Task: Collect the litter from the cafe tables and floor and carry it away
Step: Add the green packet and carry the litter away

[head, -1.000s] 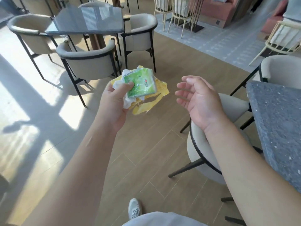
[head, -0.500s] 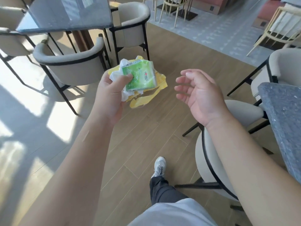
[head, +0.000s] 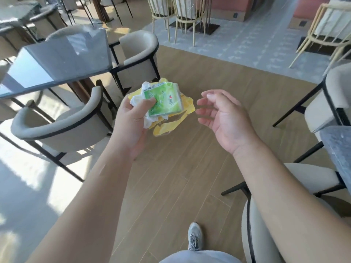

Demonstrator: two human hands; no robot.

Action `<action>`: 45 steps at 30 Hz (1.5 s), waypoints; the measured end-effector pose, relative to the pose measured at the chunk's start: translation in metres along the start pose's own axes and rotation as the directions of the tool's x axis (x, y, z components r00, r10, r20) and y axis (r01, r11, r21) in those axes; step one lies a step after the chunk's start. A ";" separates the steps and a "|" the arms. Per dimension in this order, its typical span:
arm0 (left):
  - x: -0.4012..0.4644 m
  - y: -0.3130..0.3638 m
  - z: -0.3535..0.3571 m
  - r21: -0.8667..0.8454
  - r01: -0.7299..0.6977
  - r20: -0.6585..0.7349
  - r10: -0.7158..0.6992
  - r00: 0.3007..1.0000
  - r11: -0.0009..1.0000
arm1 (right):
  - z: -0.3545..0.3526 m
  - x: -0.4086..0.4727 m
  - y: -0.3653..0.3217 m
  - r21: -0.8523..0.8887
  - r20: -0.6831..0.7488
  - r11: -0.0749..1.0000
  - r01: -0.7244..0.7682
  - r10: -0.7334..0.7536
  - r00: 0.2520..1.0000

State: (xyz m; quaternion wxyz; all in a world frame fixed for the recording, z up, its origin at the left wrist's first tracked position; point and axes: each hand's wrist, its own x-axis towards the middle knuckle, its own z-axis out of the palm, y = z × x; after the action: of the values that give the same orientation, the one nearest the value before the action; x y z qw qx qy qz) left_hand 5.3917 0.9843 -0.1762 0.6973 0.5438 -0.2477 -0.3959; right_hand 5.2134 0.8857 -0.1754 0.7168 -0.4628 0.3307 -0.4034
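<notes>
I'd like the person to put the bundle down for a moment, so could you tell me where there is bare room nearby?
The glass table top at left shows bare. The wood floor between the left and right chairs is open. The grey table at right shows only a corner. The left hand is crowded with litter; the right hand holds nothing.

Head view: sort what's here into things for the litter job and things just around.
For the job:
left hand, gripping the litter
green packet
white tissue
yellow wrapper
right hand, open and empty

Just around:
glass table
beige chairs
grey table
</notes>
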 end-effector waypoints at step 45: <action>0.750 -0.018 0.235 -0.031 0.104 0.328 -0.089 0.941 0.994 | -0.083 0.668 -0.106 -0.056 -0.402 0.992 0.114 -0.127 0.907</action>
State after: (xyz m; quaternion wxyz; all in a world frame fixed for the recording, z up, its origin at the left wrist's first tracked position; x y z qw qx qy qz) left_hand 5.6274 0.2341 -0.1903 0.6392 0.4657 -0.3230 -0.5198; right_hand 5.4192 0.2358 -0.1732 0.5994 -0.4000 0.4489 -0.5284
